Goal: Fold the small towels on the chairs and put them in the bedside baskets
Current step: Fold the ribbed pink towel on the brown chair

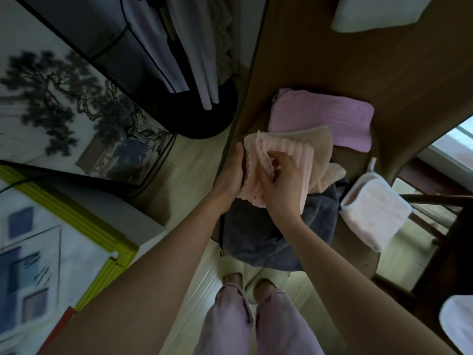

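Pink towel (256, 170), ribbed and partly folded, is held up between both hands just above the chair seat (358, 165); the left hand (230, 175) grips its left edge with the thumb lying up along the cloth, and the right hand (280, 180) has its fingers curled in, pinching a fold of layers near the middle. Directly behind the pink towel lies a beige towel (320, 155), loosely bunched, its edge touching a flat purple towel (322, 119) folded into a rectangle farther back on the seat. Below the hands a dark grey towel (276, 234) is heaped and hangs over the front of the seat. To the right, a pale pink-white towel (376, 213) is draped over the arm or rail of the chair. The person's legs in lilac trousers (243, 324) and their light slippers (253, 285) stand on the pale floor just below the seat. On the left stand a dark rack with hanging white garments (179, 47) and a panel painted with a pine tree (58, 83)
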`<action>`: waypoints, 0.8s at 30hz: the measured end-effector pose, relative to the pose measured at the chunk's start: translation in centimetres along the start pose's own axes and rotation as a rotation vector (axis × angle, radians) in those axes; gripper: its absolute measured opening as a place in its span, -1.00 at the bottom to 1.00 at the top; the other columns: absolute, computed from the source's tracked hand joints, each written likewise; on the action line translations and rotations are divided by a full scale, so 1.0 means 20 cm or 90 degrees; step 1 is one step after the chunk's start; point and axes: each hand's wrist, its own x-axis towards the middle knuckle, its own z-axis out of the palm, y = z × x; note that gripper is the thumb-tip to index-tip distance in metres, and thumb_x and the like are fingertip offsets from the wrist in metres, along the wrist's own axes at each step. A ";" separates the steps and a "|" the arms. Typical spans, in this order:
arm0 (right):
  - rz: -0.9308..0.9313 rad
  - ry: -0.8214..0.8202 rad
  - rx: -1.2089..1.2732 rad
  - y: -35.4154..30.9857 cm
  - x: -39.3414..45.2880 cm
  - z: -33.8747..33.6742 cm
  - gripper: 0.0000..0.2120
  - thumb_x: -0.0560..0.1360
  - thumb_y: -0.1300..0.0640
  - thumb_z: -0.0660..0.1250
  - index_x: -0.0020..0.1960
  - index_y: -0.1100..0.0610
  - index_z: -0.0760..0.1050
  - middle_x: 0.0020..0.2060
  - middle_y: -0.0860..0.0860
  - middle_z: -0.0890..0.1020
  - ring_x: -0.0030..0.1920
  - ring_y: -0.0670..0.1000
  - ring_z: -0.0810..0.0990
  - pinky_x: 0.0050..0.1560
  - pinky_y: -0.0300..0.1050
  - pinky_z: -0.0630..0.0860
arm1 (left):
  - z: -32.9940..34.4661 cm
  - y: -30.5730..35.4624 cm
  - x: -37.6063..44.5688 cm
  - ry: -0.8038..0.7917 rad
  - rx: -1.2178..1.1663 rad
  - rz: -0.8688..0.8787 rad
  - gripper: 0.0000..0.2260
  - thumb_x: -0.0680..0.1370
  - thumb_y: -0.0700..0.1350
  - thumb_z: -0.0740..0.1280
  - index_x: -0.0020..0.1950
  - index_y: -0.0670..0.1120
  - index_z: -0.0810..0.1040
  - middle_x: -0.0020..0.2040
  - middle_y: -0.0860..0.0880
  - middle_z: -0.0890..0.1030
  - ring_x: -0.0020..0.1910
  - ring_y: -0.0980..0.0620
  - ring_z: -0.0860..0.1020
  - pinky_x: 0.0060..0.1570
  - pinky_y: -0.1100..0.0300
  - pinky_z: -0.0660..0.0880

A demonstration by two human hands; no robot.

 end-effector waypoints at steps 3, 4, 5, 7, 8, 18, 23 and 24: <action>-0.007 -0.061 0.010 0.00 -0.01 0.01 -0.78 0.58 0.05 0.30 0.18 0.12 0.52 0.03 -0.01 0.57 -0.09 -0.13 0.54 -0.05 -0.34 0.47 | 0.02 0.01 0.00 -0.022 -0.064 0.019 -0.44 0.66 0.20 -0.13 0.48 -0.07 0.35 0.33 -0.08 0.51 0.20 0.10 0.54 -0.01 0.36 0.53; -0.013 -0.097 0.015 0.00 -0.02 0.01 -0.77 0.59 0.06 0.28 0.20 0.13 0.53 0.05 -0.02 0.57 -0.05 -0.13 0.55 -0.01 -0.28 0.49 | 0.02 0.01 0.00 -0.016 -0.092 0.016 -0.45 0.66 0.19 -0.12 0.47 -0.09 0.36 0.30 -0.08 0.52 0.17 0.11 0.55 -0.11 0.39 0.55; -0.021 -0.126 0.020 0.01 -0.02 0.00 -0.77 0.60 0.10 0.26 0.21 0.14 0.54 0.06 -0.03 0.58 -0.01 -0.12 0.56 0.04 -0.27 0.49 | 0.03 0.01 0.00 -0.007 -0.127 0.007 -0.47 0.66 0.17 -0.09 0.47 -0.10 0.35 0.30 -0.06 0.51 0.19 0.08 0.54 -0.15 0.39 0.55; -0.034 -0.139 0.032 0.03 -0.02 -0.04 -0.77 0.59 0.21 0.23 0.21 0.15 0.56 0.06 -0.06 0.61 0.05 -0.13 0.56 0.08 -0.30 0.47 | 0.03 0.01 0.01 0.057 -0.096 -0.002 -0.50 0.66 0.18 0.02 0.46 -0.08 0.36 0.27 0.00 0.51 0.21 0.05 0.53 -0.07 0.33 0.54; -0.032 -0.119 0.040 0.04 -0.02 -0.06 -0.76 0.58 0.26 0.22 0.20 0.15 0.56 0.04 -0.07 0.62 0.04 -0.16 0.57 0.08 -0.31 0.47 | 0.03 0.00 0.03 0.093 -0.008 0.011 -0.50 0.63 0.21 0.07 0.44 -0.06 0.38 0.25 0.01 0.53 0.20 0.04 0.54 0.01 0.27 0.52; -0.011 -0.088 -0.172 0.15 0.28 -0.27 -0.66 0.57 0.08 0.24 0.31 0.16 0.44 0.20 0.09 0.54 0.24 0.11 0.44 0.28 0.02 0.35 | 0.13 -0.06 0.11 0.193 0.330 0.131 -0.62 0.66 -0.01 0.17 0.43 -0.14 0.34 0.27 -0.12 0.52 0.22 -0.05 0.50 0.25 0.05 0.43; -0.032 -0.131 -0.142 0.13 0.34 -0.31 -0.80 0.53 0.08 0.35 0.10 0.15 0.55 0.01 0.00 0.58 0.04 -0.02 0.47 0.11 -0.04 0.42 | 0.12 -0.08 0.11 0.202 0.375 0.219 -0.66 0.68 -0.04 0.11 0.43 -0.10 0.32 0.25 -0.01 0.50 0.17 0.10 0.48 0.17 0.24 0.37; -0.049 -0.125 -0.144 0.12 0.35 -0.31 -0.83 0.53 0.08 0.36 0.05 0.16 0.55 -0.04 -0.02 0.57 0.01 -0.03 0.45 0.07 -0.08 0.40 | 0.12 -0.08 0.11 0.201 0.372 0.219 -0.65 0.68 -0.03 0.10 0.45 -0.09 0.30 0.25 0.01 0.49 0.17 0.12 0.47 0.17 0.25 0.36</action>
